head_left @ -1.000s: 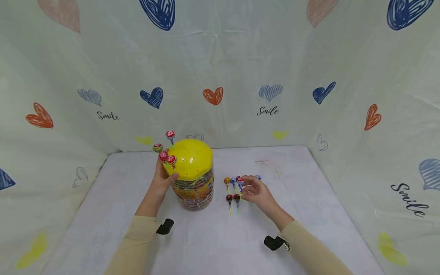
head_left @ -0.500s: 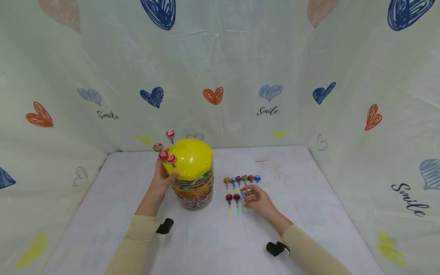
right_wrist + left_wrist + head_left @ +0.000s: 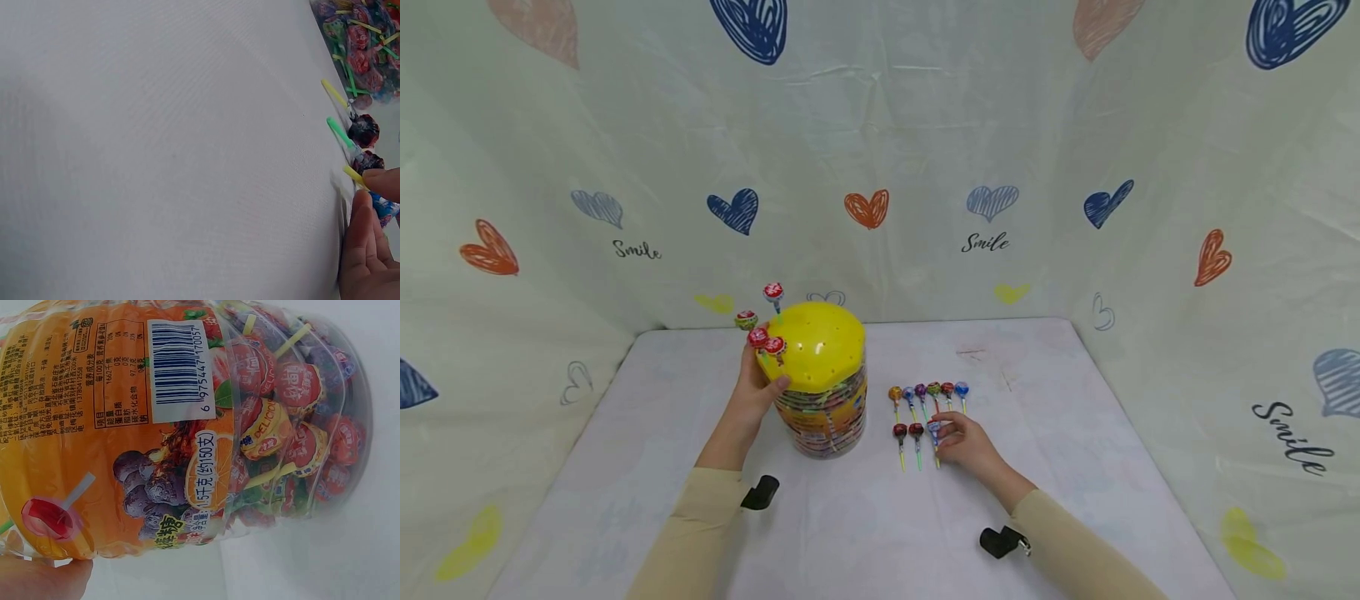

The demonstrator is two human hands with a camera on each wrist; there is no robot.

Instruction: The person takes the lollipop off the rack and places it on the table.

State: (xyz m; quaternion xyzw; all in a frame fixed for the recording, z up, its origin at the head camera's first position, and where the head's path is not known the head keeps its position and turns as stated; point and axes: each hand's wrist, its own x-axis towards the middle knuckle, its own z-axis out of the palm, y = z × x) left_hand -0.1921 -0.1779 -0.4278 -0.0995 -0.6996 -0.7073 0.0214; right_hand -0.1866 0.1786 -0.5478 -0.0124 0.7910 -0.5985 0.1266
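Observation:
A clear lollipop jar [image 3: 823, 408] with a yellow perforated lid [image 3: 816, 346] stands mid-table; up close the jar [image 3: 187, 425] shows its orange label and wrapped lollipops inside. My left hand [image 3: 752, 396] grips its left side just under the lid. Several red lollipops [image 3: 766, 340] stick up from the lid's left edge. My right hand [image 3: 961, 440] pinches a blue lollipop [image 3: 934, 430] down at the table, beside two dark red lollipops [image 3: 907, 432]. In the right wrist view my fingers [image 3: 369, 237] hold the blue lollipop [image 3: 382, 206] next to the dark ones [image 3: 364, 130].
A row of several lollipops [image 3: 927, 390] lies on the white table [image 3: 850, 517] just beyond my right hand. Heart-patterned cloth walls [image 3: 880, 167] close in the table at the back and both sides.
My right hand has drawn back from the far row toward me and lowered the blue lollipop beside the two dark red ones. My left hand stays on the jar.

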